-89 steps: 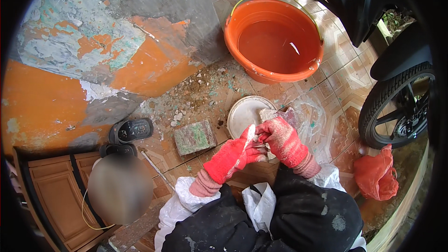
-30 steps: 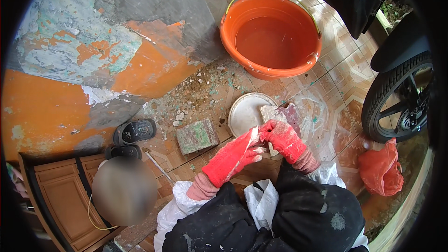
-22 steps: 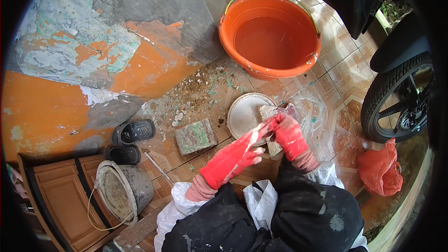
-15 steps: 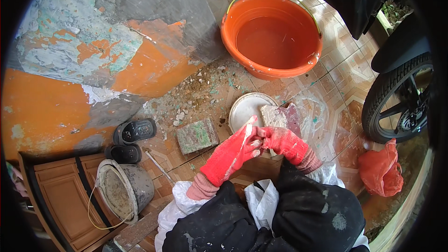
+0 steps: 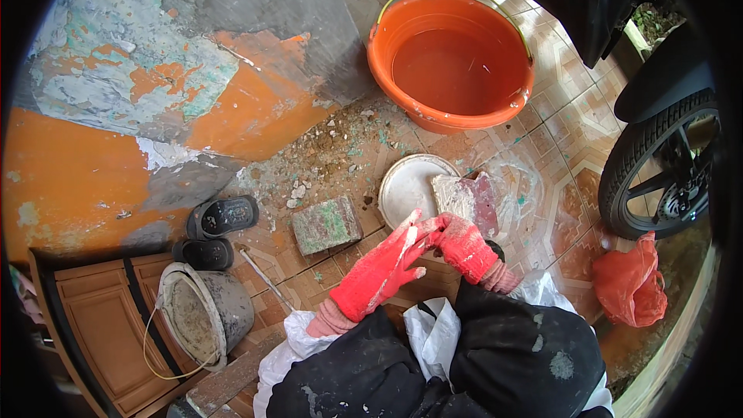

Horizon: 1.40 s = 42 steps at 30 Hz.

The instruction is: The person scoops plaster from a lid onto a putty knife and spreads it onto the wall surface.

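Both my hands wear red knit gloves smeared with white paste, and they meet in front of my knees. My left hand (image 5: 381,267) has its fingers stretched out and its thumb apart, holding nothing. Curled over the left glove's fingers is my right hand (image 5: 463,246), which grips the glove there; its own fingertips are partly hidden. Just beyond the hands lies a round white lid or dish (image 5: 409,183), smeared with paste. A flat reddish board with a thick white coating (image 5: 474,200) rests partly over its right edge.
An orange water bucket (image 5: 457,112) stands beyond the dish. To the left are a brick (image 5: 326,226), dark sandals (image 5: 224,217), a thin rod (image 5: 263,277) and a grey mortar-stained bucket (image 5: 232,306). A red plastic bag (image 5: 631,282) and motorbike wheel (image 5: 658,166) are right. Rubble lines the peeling wall (image 5: 85,186).
My left hand has shifted slightly down and left, its fingers straightening and its thumb spreading away. My right hand has turned further over the left glove's fingers.
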Each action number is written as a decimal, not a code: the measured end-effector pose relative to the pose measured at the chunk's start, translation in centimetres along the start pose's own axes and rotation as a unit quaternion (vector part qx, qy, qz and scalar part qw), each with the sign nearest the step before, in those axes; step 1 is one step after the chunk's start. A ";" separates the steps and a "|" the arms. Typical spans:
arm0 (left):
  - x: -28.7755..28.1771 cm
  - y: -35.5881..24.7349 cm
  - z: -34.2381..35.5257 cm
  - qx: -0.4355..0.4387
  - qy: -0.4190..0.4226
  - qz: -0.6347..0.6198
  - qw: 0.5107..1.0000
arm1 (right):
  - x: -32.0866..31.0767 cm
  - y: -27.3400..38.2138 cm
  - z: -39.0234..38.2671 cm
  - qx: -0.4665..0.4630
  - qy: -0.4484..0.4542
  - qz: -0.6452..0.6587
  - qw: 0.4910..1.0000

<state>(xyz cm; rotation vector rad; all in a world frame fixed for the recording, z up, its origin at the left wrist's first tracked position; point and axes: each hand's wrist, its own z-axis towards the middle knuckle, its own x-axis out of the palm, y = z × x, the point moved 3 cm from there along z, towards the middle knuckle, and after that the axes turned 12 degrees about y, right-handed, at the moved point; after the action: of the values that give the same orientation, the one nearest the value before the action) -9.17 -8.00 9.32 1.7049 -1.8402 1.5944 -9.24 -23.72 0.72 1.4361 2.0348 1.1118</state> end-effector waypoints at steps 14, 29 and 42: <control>-3.5 3.0 -0.2 0.103 -0.026 0.071 0.992 | 0.6 -0.4 -0.7 0.052 0.178 0.111 0.976; -12.2 7.1 3.8 0.026 -0.316 0.150 0.936 | -8.2 -2.0 -1.1 0.091 -0.308 -0.297 0.899; -11.9 5.8 5.3 0.020 -0.335 0.225 0.915 | -11.8 -8.1 1.2 0.014 -0.247 -0.168 0.954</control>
<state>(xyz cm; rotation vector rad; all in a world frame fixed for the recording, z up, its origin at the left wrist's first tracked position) -7.17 -6.01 -4.67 2.1462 -2.7000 1.2498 -8.64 -35.28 -7.67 1.1705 1.8366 0.5187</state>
